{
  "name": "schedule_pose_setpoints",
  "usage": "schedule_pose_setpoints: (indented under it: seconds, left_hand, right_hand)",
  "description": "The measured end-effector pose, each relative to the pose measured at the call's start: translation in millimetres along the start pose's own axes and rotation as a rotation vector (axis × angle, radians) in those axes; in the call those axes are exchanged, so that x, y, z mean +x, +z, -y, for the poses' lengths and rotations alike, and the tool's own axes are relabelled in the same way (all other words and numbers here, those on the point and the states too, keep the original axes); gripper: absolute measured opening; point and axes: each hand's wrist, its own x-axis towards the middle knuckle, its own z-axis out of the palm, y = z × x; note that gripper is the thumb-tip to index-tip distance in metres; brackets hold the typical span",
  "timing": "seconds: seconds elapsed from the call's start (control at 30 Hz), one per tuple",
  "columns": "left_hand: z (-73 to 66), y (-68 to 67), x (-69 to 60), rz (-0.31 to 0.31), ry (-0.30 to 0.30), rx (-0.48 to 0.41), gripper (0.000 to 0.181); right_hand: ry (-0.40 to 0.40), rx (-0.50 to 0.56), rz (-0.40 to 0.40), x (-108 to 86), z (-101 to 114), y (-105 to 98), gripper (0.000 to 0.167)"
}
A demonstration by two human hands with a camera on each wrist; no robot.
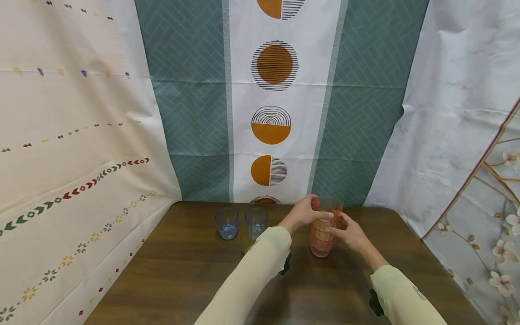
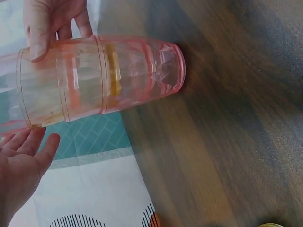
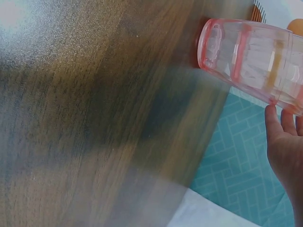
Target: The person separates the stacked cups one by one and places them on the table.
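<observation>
In the head view a tall stack of nested clear glasses (image 1: 321, 246), tinted pink and orange, stands on the table at right of centre. My left hand (image 1: 302, 214) holds the stack near its top from the left, thumb across the front. Lower on the right side, my right hand (image 1: 351, 232) grips it with thumb in front and fingers behind. The left wrist view shows the stacked glasses (image 2: 128, 71) between both hands, pink at the base with an orange-yellow band above. In the right wrist view, the right fingers touch the side of the stack (image 3: 255, 59).
Two blue-tinted glasses (image 1: 226, 224) (image 1: 256, 221) stand left of the hands on the brown wooden table (image 1: 174, 271). A yellowish glass (image 1: 246, 243) is partly hidden behind the left sleeve. Patterned cloths (image 1: 195, 113) hang behind and beside the table.
</observation>
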Motion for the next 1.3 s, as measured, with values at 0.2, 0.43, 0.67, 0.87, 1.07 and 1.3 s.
schedule_pose_setpoints:
  seconds: [0.2, 0.43, 0.67, 0.87, 1.07, 1.3]
  left_hand:
    - [0.6, -0.4, 0.5, -0.025, -0.024, -0.035, 0.080]
    - [2.4, 1.8, -1.0, -0.019, -0.022, -0.033, 0.081]
    - [-4.9, -4.6, -3.2, -0.004, 0.027, -0.087, 0.082]
    - [-20.7, -24.3, -0.7, -0.047, 0.097, -0.098, 0.079]
    - [-27.8, -51.4, 1.8, -0.089, 0.148, -0.088, 0.081]
    - [-23.6, -86.7, -2.1, -0.130, 0.156, -0.089, 0.082]
  right_hand:
    - [0.009, -0.007, 0.002, -0.6, -2, 1, 0.080]
    - [0.004, -0.001, 0.002, -2.8, -3, 2, 0.077]
    - [0.024, -0.006, 0.003, -1.8, -3, 2, 0.082]
    - [0.026, 0.026, 0.017, 0.1, -4, 1, 0.085]
    - [-0.001, 0.039, 0.019, 0.5, -3, -1, 0.084]
    - [-0.011, 0.044, 0.012, 0.4, -4, 0, 0.082]
